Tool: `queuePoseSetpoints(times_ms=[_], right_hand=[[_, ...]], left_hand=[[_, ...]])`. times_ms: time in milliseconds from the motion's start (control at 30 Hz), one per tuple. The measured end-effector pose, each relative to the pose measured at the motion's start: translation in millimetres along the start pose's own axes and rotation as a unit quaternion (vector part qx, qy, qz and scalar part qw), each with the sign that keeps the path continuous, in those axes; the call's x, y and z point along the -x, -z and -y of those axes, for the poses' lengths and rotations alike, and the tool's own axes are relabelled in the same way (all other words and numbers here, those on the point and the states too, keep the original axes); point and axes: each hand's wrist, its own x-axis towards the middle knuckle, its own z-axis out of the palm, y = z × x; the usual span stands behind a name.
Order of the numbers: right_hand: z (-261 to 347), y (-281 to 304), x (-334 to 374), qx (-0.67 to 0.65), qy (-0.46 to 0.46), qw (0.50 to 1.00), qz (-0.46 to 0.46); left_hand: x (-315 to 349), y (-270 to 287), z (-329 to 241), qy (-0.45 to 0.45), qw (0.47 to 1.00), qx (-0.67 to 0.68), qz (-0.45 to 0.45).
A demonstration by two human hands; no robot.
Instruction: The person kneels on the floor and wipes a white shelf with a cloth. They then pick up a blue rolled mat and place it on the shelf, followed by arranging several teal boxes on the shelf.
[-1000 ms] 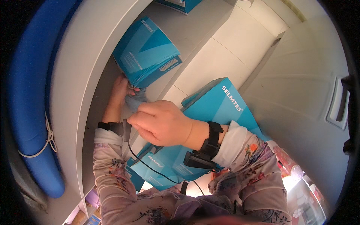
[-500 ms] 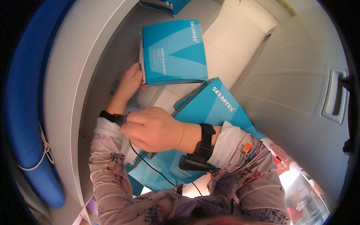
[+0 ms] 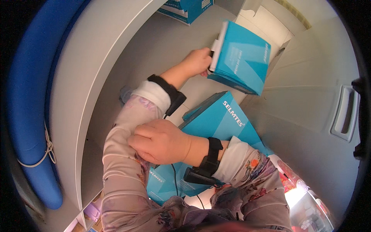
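A teal cardboard box (image 3: 241, 56) with a white side is tilted above the floor at the upper right. My left hand (image 3: 199, 62) grips it by its left end, arm stretched forward. My right hand (image 3: 160, 141) is closed in a fist over my left forearm's patterned sleeve; its fingertips are turned away, so what it may hold is hidden. Beneath the right wrist lies another teal box (image 3: 235, 123), set at an angle, with a further teal box (image 3: 160, 183) nearer my body.
More teal boxes (image 3: 189, 11) stand on the grey shelf (image 3: 150, 42) at the far end. A light grey plastic bin wall with a handle (image 3: 344, 112) rises on the right. To the left are a curved pale edge and a blue roll (image 3: 29, 127) tied with cord (image 3: 48, 149).
My left hand has carried the teal box to the right, turning it so its white side shows. My right hand stays nearly in place, now over the left sleeve.
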Motion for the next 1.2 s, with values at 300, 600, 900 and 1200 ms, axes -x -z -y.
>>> queuePoseSetpoints(times_ms=[300, 600, 900, 1200], right_hand=[[-1, -3, 2, -0.018, 0.025, 0.997, -0.065], [-1, 1, 0, -0.022, -0.003, 0.999, -0.033], [-3, 3, -5, -0.042, -0.006, 0.994, -0.100], [1, 9, -4, -0.047, -0.054, 0.996, -0.045]], left_hand=[[-24, -28, 24, 0.007, 0.973, -0.231, 0.022], [-46, 77, -27, -0.157, 0.870, 0.285, -0.371], [-65, 134, -25, -0.065, 0.846, 0.457, -0.266], [5, 151, -4, -0.073, 0.838, 0.463, -0.279]])
